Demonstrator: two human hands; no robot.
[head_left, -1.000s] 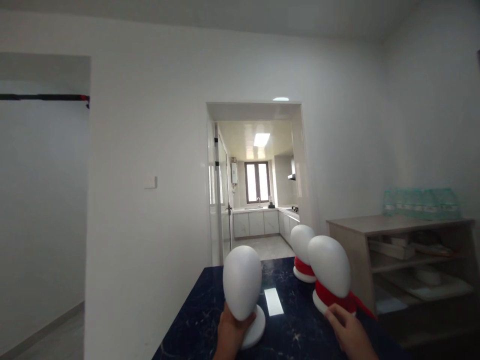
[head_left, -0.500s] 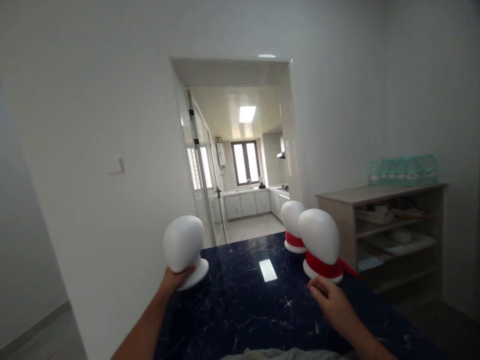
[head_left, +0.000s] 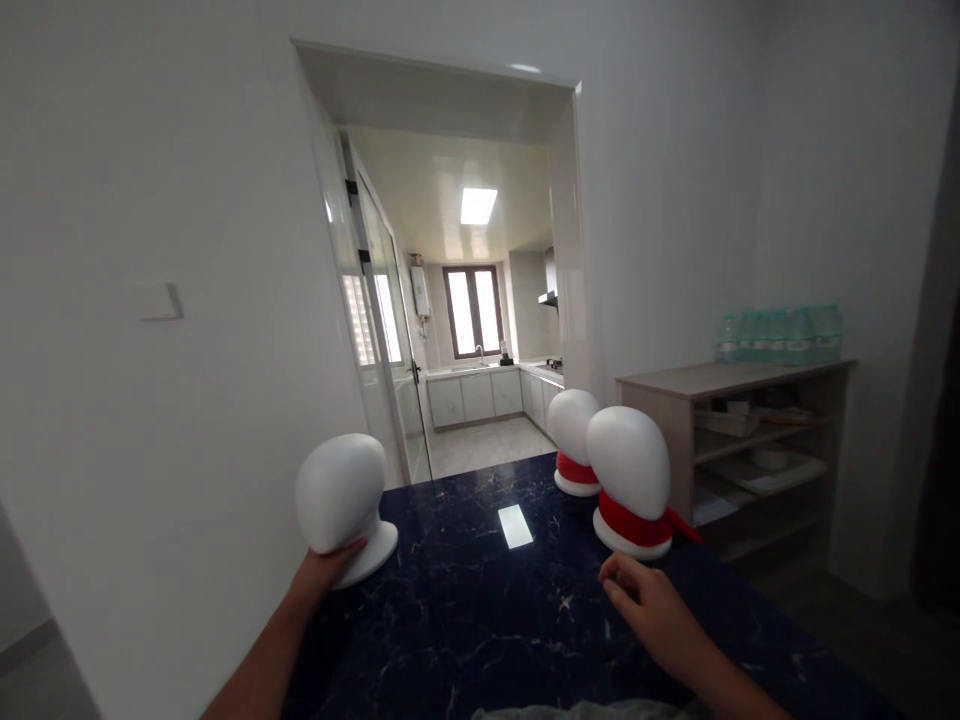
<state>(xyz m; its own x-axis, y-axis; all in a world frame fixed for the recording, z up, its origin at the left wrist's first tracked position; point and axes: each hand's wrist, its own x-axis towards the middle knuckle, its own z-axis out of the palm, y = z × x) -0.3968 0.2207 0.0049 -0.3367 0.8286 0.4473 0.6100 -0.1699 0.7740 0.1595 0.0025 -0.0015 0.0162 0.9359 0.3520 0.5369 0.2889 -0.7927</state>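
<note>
My left hand (head_left: 319, 578) is wrapped around the neck of a bare white mannequin head (head_left: 341, 490) at the left edge of the table, its fingertips partly hidden behind the neck. This head stands on its round white base. To the right, another white mannequin head (head_left: 628, 460) has a red scarf (head_left: 637, 525) around its neck, with a loose end trailing right. A similar head (head_left: 574, 425) with a red band (head_left: 576, 468) stands just behind it. In front of the nearer scarfed head, my right hand (head_left: 637, 595) hovers with loosely bent fingers, thumb apart, holding nothing visible.
A dark blue marbled table (head_left: 480, 600) carries the heads and reflects the light. Right of it stands a wooden shelf unit (head_left: 675, 400) with bottles (head_left: 780, 335) on top. Ahead, a doorway with a glass door (head_left: 382, 300) leads to a kitchen.
The view has swung slightly to the right, so the heads and doorway appear farther left. Both hands keep nearly the same places beside the heads.
</note>
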